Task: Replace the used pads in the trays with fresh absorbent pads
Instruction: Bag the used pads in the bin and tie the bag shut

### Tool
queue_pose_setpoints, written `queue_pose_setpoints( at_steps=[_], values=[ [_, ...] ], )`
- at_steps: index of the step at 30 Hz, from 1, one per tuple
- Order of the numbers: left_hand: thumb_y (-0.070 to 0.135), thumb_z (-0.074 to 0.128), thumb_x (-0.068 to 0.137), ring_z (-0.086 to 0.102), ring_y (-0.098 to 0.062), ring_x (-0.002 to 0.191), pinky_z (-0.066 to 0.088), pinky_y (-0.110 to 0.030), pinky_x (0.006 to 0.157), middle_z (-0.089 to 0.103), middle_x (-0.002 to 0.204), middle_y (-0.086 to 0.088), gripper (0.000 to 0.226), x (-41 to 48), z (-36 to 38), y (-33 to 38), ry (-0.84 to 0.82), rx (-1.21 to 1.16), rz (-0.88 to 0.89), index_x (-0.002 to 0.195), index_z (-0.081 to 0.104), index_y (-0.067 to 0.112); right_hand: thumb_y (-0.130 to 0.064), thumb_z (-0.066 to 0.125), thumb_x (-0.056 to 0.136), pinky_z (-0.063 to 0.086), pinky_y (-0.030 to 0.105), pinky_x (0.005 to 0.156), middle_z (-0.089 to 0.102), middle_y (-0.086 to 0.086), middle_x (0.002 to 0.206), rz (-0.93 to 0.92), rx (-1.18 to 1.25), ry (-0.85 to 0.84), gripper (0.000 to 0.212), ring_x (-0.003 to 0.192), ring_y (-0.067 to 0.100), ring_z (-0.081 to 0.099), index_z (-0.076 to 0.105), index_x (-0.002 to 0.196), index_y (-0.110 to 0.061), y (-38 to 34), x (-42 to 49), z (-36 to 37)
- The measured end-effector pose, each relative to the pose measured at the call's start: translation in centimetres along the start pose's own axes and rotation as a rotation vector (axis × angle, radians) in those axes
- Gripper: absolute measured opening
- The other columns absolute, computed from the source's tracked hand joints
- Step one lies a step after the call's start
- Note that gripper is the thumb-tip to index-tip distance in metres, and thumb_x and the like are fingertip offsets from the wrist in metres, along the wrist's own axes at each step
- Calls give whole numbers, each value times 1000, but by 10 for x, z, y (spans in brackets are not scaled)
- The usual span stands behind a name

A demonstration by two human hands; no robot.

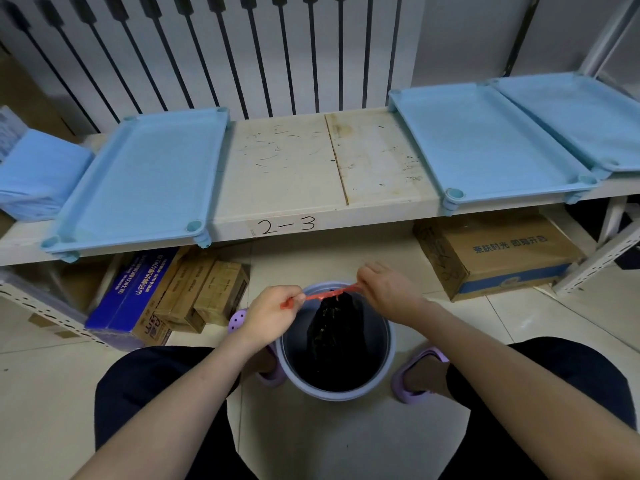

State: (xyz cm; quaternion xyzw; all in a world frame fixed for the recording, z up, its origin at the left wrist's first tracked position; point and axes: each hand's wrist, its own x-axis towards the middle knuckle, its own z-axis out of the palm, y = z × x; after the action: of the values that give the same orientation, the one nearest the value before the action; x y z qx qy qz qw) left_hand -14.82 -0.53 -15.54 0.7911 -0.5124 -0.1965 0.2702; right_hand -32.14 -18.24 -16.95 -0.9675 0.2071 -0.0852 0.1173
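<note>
Red drawstring point(322, 295) taut between left hand point(273, 315), right hand point(388, 292), above bin rim point(391, 355)

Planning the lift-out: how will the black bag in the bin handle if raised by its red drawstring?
Probably floppy: the black bag hangs crumpled and gathered below the red drawstring. Likely light for its size: it looks slim, not filling the bin. The drawstring, pinched taut between left hand and right hand, may stretch.

At lower centre you had a red drawstring point(320, 295) on a black bag point(334, 327) inside a lilac bin point(334, 394); across the middle, pale blue trays point(194, 226) sat on your scuffed cream shelf point(287, 174).
</note>
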Motion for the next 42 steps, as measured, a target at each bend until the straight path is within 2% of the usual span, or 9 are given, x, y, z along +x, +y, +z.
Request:
queue_pose_setpoints(
  at_steps=[7, 14, 18, 22, 26, 29, 33, 39, 42],
  values=[
    [25, 51, 91, 58, -20, 71, 45, -33, 66, 58, 60, 3, 36, -2, 8, -4, -22, -21, -239, 56, 56, 20, -23, 39, 98, 41, 36, 73, 58, 9, 99, 52, 14, -99, 21, 92, 26, 52, 54, 99, -9, 1, -11, 18],
    [14, 50, 92, 43, -15, 30, 37, -23, 46, 43, 39, 1, 34, 17, 8, 18, 126, -908, -760, 58, 46, 13, -21, 40, 99, 45, 33, 60, 59, 8, 83, 300, 457, -263, 16, 69, 22, 66, 48, 88, -13, -7, 1, 14],
    [28, 34, 102, 67, -15, 83, 42, -27, 74, 69, 88, -3, 31, 26, 13, 28, 42, -1243, -737, 96, 60, 12, -23, 29, 103, 55, 26, 52, 54, 16, 105, 578, 872, -410, 18, 64, 26, 70, 41, 97, -11, -20, 8, 12],
    [8, 51, 93, 44, -12, 117, 34, -17, 95, 49, 125, 1, 48, 30, 27, 31, -54, -794, -502, 139, 44, 17, -18, 29, 103, 53, 28, 67, 55, 14, 105, 572, 993, -300, 16, 85, 30, 67, 39, 92, -13, -26, 17, 16],
    [15, 71, 77, 49, -22, 123, 41, -23, 98, 51, 133, -6, 68, 35, 42, 17, -270, -99, -380, 138, 42, 19, -15, 39, 99, 50, 41, 75, 59, 5, 82, 347, 757, -200, 15, 77, 20, 62, 45, 86, -16, -20, 20, 13],
    [17, 61, 84, 63, -26, 91, 42, -27, 71, 67, 93, -13, 9, 41, 44, 16, -208, -122, -464, 91, 65, 13, -18, 45, 98, 40, 29, 64, 53, -5, 73, 228, 624, -146, 12, 68, 10, 50, 50, 87, -16, -15, 19, 9],
    [7, 58, 85, 56, -23, 69, 36, -29, 63, 57, 64, -9, 27, 48, 39, 20, -36, -488, -534, 60, 57, 15, -21, 49, 96, 38, 22, 61, 52, -10, 70, 185, 617, 14, 12, 66, 5, 49, 56, 90, -14, -11, 19, 7],
    [13, 60, 84, 59, -23, 83, 37, -25, 67, 60, 79, -5, 2, 48, 51, 17, -146, -391, -490, 84, 60, 15, -22, 54, 93, 43, 29, 61, 58, -6, 71, 224, 638, -23, 4, 65, 11, 54, 55, 92, -18, -7, 27, 24],
    [17, 67, 84, 58, -27, 102, 38, -23, 72, 53, 101, -8, 45, 45, 61, 7, -156, -176, -584, 118, 39, 6, -12, 52, 91, 51, 36, 65, 66, 8, 75, 270, 597, -104, 9, 63, 22, 64, 56, 95, -18, 0, 22, 38]
  ],
)
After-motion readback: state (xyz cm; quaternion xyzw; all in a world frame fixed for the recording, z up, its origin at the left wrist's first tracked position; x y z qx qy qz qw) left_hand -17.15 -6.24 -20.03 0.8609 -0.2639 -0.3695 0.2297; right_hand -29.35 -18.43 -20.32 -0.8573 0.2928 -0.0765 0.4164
